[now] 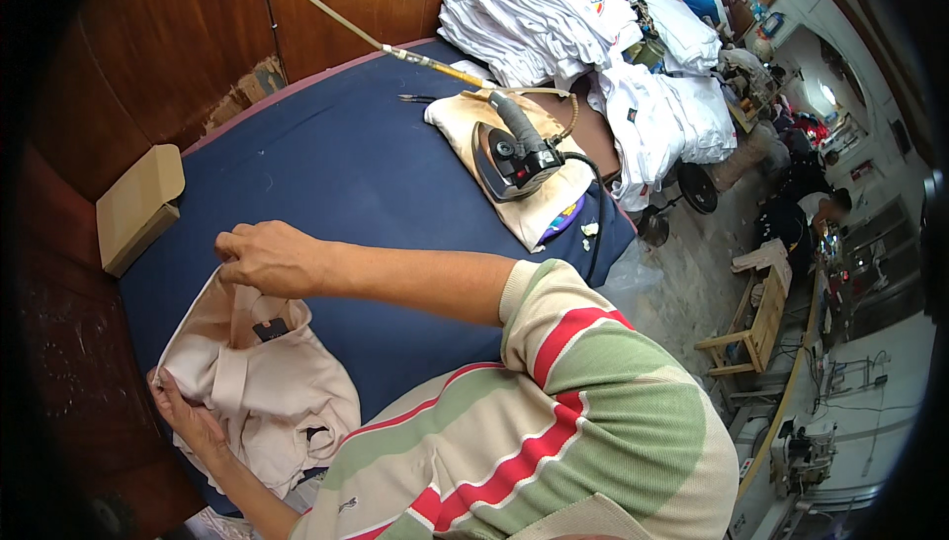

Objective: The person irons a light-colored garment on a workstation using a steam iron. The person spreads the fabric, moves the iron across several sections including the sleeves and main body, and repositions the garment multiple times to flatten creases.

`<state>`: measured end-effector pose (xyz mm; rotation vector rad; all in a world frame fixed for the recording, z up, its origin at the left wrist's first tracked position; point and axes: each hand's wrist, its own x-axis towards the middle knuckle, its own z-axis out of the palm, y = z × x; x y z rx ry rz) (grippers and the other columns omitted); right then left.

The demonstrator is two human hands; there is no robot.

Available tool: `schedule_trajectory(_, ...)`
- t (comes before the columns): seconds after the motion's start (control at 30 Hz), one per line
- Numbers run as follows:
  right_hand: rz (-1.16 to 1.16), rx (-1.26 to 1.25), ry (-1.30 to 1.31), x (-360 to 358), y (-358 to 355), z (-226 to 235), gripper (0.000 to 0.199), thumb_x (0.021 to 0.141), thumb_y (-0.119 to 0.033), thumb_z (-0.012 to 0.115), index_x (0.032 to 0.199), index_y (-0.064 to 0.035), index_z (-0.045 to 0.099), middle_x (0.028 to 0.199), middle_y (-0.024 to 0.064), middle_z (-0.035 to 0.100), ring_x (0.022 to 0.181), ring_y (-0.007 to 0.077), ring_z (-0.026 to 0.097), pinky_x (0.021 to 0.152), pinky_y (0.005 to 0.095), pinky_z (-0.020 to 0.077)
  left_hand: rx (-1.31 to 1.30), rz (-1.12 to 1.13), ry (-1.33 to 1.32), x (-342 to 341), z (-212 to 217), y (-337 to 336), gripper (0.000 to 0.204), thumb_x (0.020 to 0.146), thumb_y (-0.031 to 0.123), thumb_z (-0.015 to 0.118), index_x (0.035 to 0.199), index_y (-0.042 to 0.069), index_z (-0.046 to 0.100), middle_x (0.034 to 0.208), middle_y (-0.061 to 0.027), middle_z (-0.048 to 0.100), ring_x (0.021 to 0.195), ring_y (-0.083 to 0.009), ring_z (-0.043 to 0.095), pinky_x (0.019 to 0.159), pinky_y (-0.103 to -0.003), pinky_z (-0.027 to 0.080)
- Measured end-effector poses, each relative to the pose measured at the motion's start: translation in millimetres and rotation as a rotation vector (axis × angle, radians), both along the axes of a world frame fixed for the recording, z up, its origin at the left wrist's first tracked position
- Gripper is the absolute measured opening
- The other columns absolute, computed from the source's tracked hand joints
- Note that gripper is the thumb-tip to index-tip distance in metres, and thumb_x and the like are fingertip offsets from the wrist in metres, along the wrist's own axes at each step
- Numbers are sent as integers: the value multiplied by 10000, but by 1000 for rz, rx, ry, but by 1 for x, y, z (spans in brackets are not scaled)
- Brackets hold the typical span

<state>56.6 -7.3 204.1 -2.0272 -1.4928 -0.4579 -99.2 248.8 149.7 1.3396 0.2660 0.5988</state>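
A pale beige garment (267,382) lies bunched at the near left of a dark blue padded ironing table (346,165). My right hand (267,258) reaches across from the right and pinches the garment's upper edge near a small dark label (270,329). My left hand (183,416) grips the garment's lower left edge. A black and grey steam iron (514,155) rests on a cream cloth (539,209) at the far right of the table, away from both hands.
A small cardboard box (138,206) sits at the table's left edge by the wooden wall. Stacks of folded white garments (554,6) pile beyond the iron. A hose (336,16) runs to the iron. A wooden stool (756,318) and seated people (811,209) are to the right.
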Motion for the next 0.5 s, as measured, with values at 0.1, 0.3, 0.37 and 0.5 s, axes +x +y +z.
schedule_trajectory(0.1,-70,29,55,5,2,6,262,730,-51,591,986,-59,643,1019,101,550,942,265,566,742,356,509,17,-167,9,-4,-2,-6,276,872,156,636,1080,39,498,925,0,562,885,-92,535,832,-251,431)
schedule_trajectory(0.3,-83,65,82,8,1,10,306,738,-48,581,1041,-58,621,1081,100,543,982,273,558,781,374,503,170,-403,258,-15,-26,-10,373,834,147,675,1140,10,513,1015,-34,607,898,-114,577,819,-241,446)
schedule_trajectory(0.37,-78,93,88,7,2,12,306,740,-47,575,1042,-55,619,1072,109,546,977,286,560,777,375,503,213,-457,339,-23,-55,16,348,855,131,641,1152,-6,520,1048,-52,597,920,-122,569,835,-267,448)
schedule_trajectory(0.5,-64,72,210,-1,14,-3,284,740,-46,569,1019,-46,626,1046,133,550,962,317,565,763,383,501,182,209,149,-43,-74,46,314,917,180,507,1168,-7,522,1123,-94,556,1004,-185,541,906,-316,421)
